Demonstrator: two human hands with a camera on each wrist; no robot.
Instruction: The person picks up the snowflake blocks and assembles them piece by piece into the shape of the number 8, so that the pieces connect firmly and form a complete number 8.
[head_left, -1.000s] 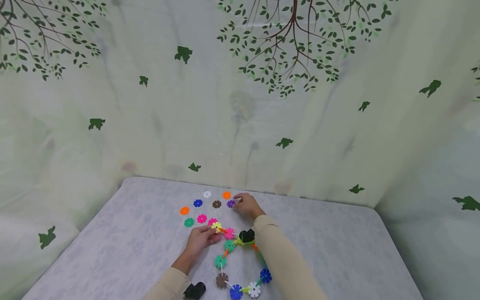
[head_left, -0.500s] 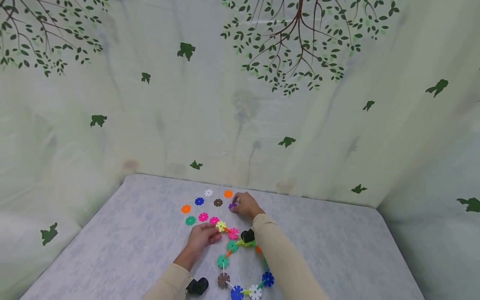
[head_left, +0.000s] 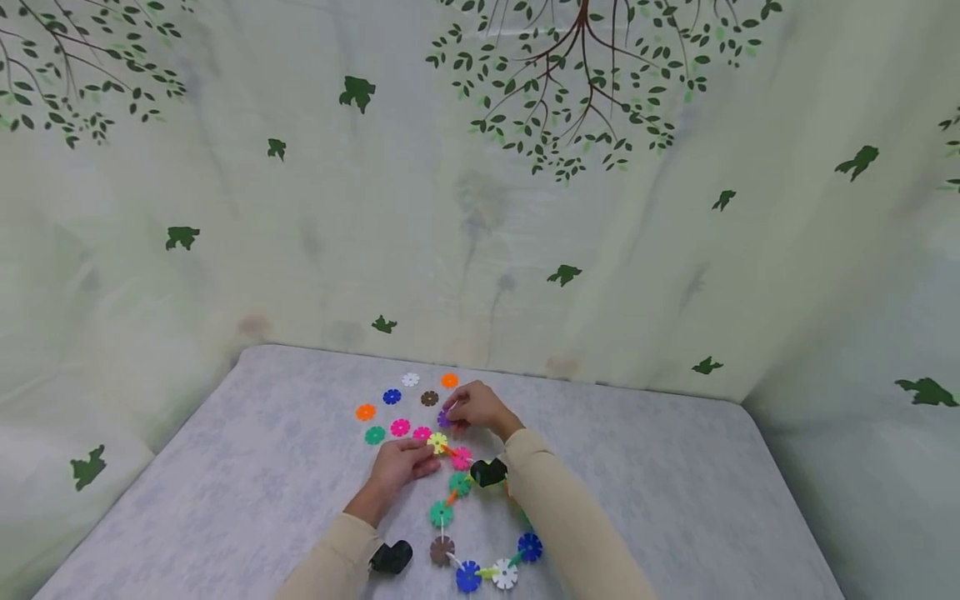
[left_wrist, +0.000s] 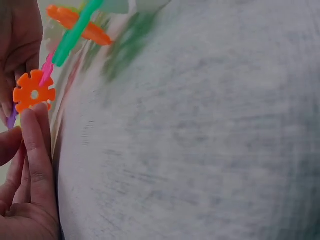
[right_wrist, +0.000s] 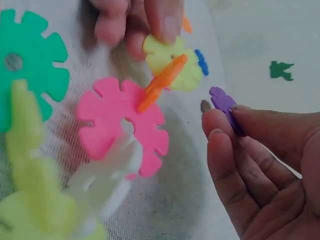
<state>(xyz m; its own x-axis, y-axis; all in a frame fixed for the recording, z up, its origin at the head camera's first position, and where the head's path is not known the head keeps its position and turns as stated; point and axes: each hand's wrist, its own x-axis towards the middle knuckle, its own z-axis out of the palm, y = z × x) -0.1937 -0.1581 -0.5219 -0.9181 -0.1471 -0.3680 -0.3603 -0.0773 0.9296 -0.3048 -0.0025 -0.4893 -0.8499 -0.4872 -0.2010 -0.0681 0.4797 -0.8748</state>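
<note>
Between thumb and fingers my left hand [head_left: 403,464] pinches a yellow notched disc [right_wrist: 165,67], the end piece of a linked chain. An orange disc [left_wrist: 34,92] slots into it edge-on and joins it to a pink disc [right_wrist: 120,125]. My right hand [head_left: 483,408] pinches a purple notched disc [right_wrist: 226,109] by thumb and fingertips, held up close to the yellow one but apart from it. Below, the chain runs into a ring with green discs [head_left: 441,514], a brown disc [head_left: 442,550], blue discs [head_left: 468,576] and a white disc [head_left: 505,573]. My right forearm hides part of the ring.
Loose discs lie at the back of the cloth-covered table [head_left: 675,500]: white [head_left: 410,379], orange [head_left: 449,380], blue [head_left: 392,397], brown [head_left: 429,398], green [head_left: 375,435] and pink [head_left: 400,427]. A printed curtain [head_left: 480,250] stands behind the table. Black wrist devices [head_left: 392,557] sit at both wrists.
My right hand has picked up the purple disc from the loose discs and brought it left, toward the yellow disc. My left hand keeps its pinch on the yellow disc.
</note>
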